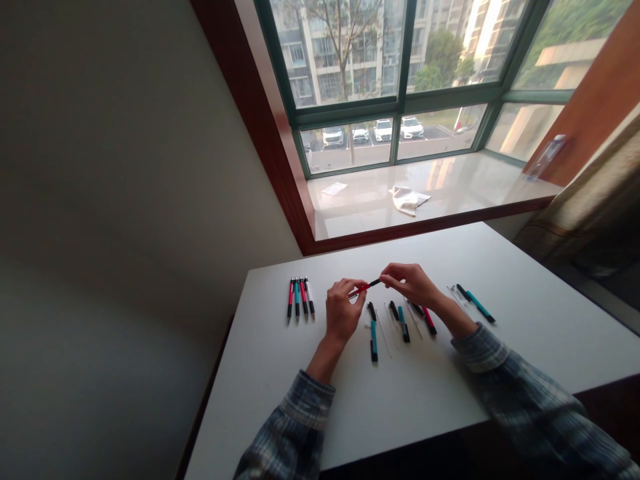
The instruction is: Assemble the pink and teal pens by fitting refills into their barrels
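Between my two hands, above the white table, is a red pen [359, 291] with a black grip end. My left hand [344, 308] pinches its red barrel, fingers closed. At the black end, the fingertips of my right hand [407, 280] are closed on the pen's tip section. Below my hands lie pen parts: a teal barrel [374, 340], a black grip [371, 311], a thin refill [384, 333], another teal barrel [403, 325] and a red barrel [429, 321]. Some parts are partly hidden by my right hand and arm.
Several whole pens [301, 299] lie side by side at the table's left. More teal pen parts [480, 307] lie right of my right forearm. Beyond the table [280, 400], a window sill [360, 217] holds a crumpled white wrapper [407, 200] and a clear bottle [546, 158].
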The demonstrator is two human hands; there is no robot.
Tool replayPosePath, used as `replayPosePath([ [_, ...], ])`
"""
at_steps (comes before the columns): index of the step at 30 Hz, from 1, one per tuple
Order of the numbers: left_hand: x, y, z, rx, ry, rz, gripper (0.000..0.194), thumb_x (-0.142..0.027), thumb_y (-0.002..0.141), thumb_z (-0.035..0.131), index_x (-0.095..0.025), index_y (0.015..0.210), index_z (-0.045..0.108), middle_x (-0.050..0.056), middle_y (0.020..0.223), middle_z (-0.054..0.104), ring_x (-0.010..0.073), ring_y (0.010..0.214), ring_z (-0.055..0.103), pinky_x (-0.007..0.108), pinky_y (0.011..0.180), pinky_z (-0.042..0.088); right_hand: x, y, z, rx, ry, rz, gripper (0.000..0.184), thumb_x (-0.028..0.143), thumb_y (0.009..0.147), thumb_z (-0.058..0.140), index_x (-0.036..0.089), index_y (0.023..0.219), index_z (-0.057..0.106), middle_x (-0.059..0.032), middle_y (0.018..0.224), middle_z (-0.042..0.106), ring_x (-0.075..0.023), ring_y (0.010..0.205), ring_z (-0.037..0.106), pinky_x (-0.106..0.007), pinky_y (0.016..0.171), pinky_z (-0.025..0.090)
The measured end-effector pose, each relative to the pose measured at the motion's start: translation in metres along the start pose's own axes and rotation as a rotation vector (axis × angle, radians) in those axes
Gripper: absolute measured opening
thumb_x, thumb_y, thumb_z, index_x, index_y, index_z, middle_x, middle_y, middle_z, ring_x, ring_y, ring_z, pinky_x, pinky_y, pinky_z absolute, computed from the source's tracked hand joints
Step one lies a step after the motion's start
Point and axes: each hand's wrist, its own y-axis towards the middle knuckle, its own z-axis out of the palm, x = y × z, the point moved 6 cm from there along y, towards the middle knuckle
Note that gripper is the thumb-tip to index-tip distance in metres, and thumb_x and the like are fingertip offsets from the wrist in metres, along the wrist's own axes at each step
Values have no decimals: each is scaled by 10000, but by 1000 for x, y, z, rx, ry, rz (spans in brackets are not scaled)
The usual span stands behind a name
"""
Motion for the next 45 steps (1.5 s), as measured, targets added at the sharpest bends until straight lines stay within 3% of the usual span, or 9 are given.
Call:
replayPosePath([
  [3, -1, 0, 0, 0, -9, 2, 136, -166, 912, 666, -253, 960, 760, 43, 999, 761, 238, 963, 680, 395, 913, 511, 1, 0, -1, -13, 10, -13, 296, 499, 912, 693, 236, 1045, 723, -36, 804, 742, -196, 709, 663, -337, 676, 535],
  [7, -1, -1, 2, 17, -66, 2, 141, -165, 920, 658, -246, 980, 756, 42, 1004, 751, 219, 934, 695, 374, 876, 552, 2, -1, 1, 18, -65, -23, 307, 506, 943, 648, 207, 929, 713, -30, 758, 718, -168, 663, 626, -298, 625, 495],
  [22, 2, -2, 6, 25, -102, 27, 129, -173, 917, 682, -250, 985, 760, 38, 991, 750, 209, 897, 709, 362, 807, 608, 7, -3, 5, 46, -138, -35, 292, 464, 932, 669, 176, 958, 716, -29, 789, 719, -125, 611, 560, -248, 587, 435],
  [25, 3, -2, 6, 29, -99, 27, 124, -174, 916, 684, -248, 981, 760, 35, 987, 751, 207, 889, 706, 367, 812, 611, 6, -3, 6, 37, -173, -27, 330, 481, 952, 638, 173, 861, 716, -21, 706, 691, -123, 585, 539, -249, 579, 421],
  [29, 2, -2, 6, 29, -101, 35, 113, -184, 922, 684, -245, 983, 757, 35, 986, 751, 212, 906, 706, 379, 833, 612, 6, -3, 7, 46, -155, -42, 335, 504, 925, 673, 177, 969, 730, -39, 811, 732, -129, 621, 573, -248, 596, 443],
  [33, 2, -2, 7, 38, -103, 40, 106, -194, 928, 680, -248, 979, 755, 36, 992, 751, 210, 909, 709, 382, 840, 615, 3, -3, 6, 28, -197, -25, 404, 530, 960, 619, 169, 813, 722, -11, 646, 668, -121, 560, 522, -252, 571, 411],
  [37, 1, -2, 7, 40, -98, 42, 105, -184, 920, 690, -250, 972, 754, 33, 999, 754, 207, 910, 714, 385, 854, 611, 6, -3, 6, 22, -149, -84, 339, 515, 907, 705, 181, 960, 732, -37, 830, 737, -143, 671, 593, -257, 634, 457],
  [40, 0, -2, 7, 48, -63, 47, 103, -178, 921, 692, -252, 958, 753, 23, 1001, 759, 200, 892, 718, 418, 909, 591, 5, -3, 6, 24, -189, -57, 404, 519, 968, 623, 177, 773, 713, -14, 670, 682, -128, 583, 540, -262, 593, 419],
  [45, -2, -2, 6, 50, -36, 52, 105, -167, 912, 702, -249, 953, 752, 19, 994, 761, 200, 892, 716, 429, 934, 570, 7, -3, 5, 41, -175, -116, 338, 521, 927, 688, 190, 976, 731, -41, 849, 732, -159, 719, 603, -271, 670, 461],
])
